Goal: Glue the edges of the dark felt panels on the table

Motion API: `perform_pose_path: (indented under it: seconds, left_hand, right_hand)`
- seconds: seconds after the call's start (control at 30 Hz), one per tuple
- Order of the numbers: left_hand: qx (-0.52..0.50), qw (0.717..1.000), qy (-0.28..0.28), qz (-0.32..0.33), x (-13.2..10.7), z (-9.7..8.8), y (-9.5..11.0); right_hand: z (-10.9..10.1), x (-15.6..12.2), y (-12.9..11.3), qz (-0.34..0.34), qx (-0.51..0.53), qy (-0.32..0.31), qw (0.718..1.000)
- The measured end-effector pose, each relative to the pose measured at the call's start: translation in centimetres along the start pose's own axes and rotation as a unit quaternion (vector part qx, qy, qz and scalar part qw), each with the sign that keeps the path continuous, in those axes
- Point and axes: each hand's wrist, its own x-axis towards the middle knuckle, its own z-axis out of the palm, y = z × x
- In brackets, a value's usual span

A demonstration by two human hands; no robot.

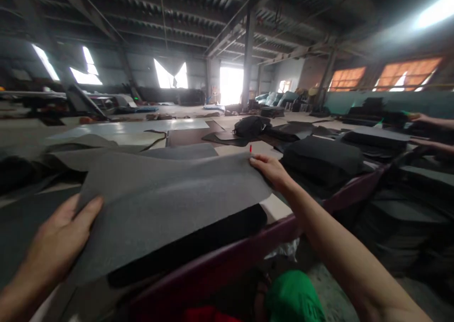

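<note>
A large, flexible grey sheet spans the space between my two hands, its surface slightly bowed. At its near left edge my left hand is closed, with the thumb on top of the sheet. My right hand pinches the far right edge between thumb and fingers. A small red thing stands up just beyond the right fingertips; I cannot tell whether the hand holds it. Under the sheet's near side, a black strip-like piece shows along the table edge.
Stacks of dark cut pieces lie to the right of my right hand. Farther back is a black bundle. The table's dark red edge runs diagonally before me. Another person's arm reaches in at the far right.
</note>
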Motion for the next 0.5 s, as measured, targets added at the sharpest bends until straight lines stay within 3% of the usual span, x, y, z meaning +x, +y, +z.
perform_pose_path:
  seconds: [0.1,0.17,0.37,0.5]
  left_hand:
    - [-0.042,0.999,-0.020,-0.006,-0.3,-0.3,2.2]
    - [-0.056,0.997,-0.048,0.007,-0.2,0.5,2.1]
    - [0.006,0.989,-0.129,0.072,0.6,4.6,-3.2]
    - [0.050,0.987,-0.124,0.094,0.4,5.8,-3.9]
  right_hand:
    - [0.0,0.2,0.5,-0.001,-0.023,0.010,1.000]
    - [0.0,-0.3,2.0,0.008,-0.055,0.020,0.998]
    - [-0.3,-1.9,8.7,0.051,-0.159,0.012,0.986]
    - [-0.9,-1.8,10.8,0.052,-0.217,0.025,0.975]
